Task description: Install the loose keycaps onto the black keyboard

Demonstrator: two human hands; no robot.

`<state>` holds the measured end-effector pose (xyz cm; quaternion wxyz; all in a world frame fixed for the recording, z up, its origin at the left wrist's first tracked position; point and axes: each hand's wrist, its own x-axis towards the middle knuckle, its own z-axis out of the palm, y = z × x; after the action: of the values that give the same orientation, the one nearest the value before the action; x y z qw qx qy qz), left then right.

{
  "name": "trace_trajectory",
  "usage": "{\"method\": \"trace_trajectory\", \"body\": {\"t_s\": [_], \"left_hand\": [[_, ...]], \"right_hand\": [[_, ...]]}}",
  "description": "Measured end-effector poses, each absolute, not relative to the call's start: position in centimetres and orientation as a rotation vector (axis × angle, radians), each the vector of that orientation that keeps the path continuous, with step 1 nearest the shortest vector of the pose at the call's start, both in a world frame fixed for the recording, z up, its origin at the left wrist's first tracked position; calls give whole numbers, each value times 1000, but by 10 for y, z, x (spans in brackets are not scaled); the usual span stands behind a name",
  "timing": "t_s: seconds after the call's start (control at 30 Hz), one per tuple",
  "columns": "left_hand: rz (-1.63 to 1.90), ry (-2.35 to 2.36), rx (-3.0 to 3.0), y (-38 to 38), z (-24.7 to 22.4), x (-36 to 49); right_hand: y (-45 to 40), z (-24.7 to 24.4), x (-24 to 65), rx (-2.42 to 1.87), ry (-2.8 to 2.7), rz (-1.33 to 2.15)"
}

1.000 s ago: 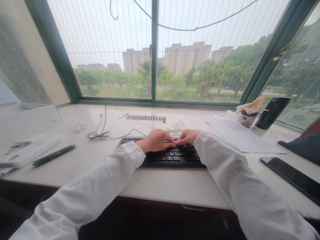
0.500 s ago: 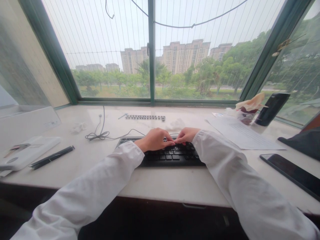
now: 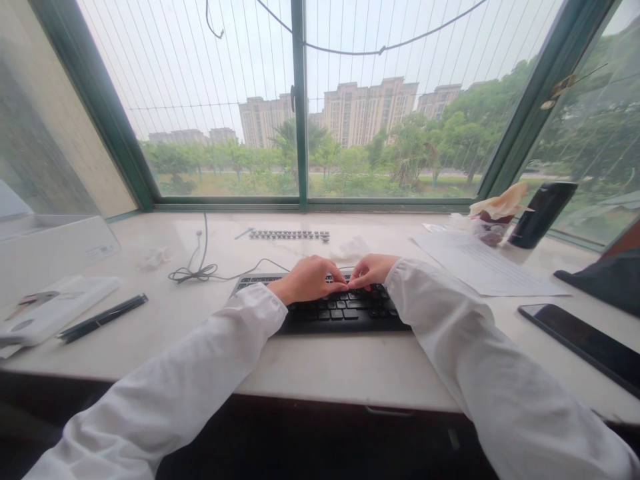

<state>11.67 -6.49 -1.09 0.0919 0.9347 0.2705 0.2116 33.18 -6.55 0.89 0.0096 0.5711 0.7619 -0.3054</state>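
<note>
Barely anything has changed over the last second: the view has drifted slightly, while the left hand [image 3: 310,277] and right hand [image 3: 373,270] stay bent over the middle of the black keyboard [image 3: 345,315], so the close fingerwork seems to be at the same spot. The keyboard lies flat on the white countertop [image 3: 310,367], near its front edge. Thumb and fingers of each hand are drawn close together, the two sets of tips almost meeting above the keys; whether they pinch anything small cannot be told. The hands hide the keyboard's upper middle, and the right sleeve [image 3: 450,320] covers its right end. Beyond, two rows of small pieces [image 3: 290,235] are too tiny to identify, and the crumpled whitish thing [image 3: 350,248] is blurred
</note>
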Motion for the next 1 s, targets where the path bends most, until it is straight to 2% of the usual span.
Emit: {"method": "trace_trajectory", "body": {"t_s": [0.27, 0.5, 0.67, 1.0], "left_hand": [[628, 903, 2665, -70, -12, 121], [536, 734, 3049, -82, 0, 116], [432, 690, 3260, -97, 9, 118], [358, 690, 3324, -97, 12, 122]], "right_hand": [[-67, 4, 331, 1873, 2371, -1038], [-65, 2, 331, 1907, 2371, -1106], [-63, 2, 330, 1894, 2392, -946], [-60, -1, 331, 1809, 2444, -834]]}}
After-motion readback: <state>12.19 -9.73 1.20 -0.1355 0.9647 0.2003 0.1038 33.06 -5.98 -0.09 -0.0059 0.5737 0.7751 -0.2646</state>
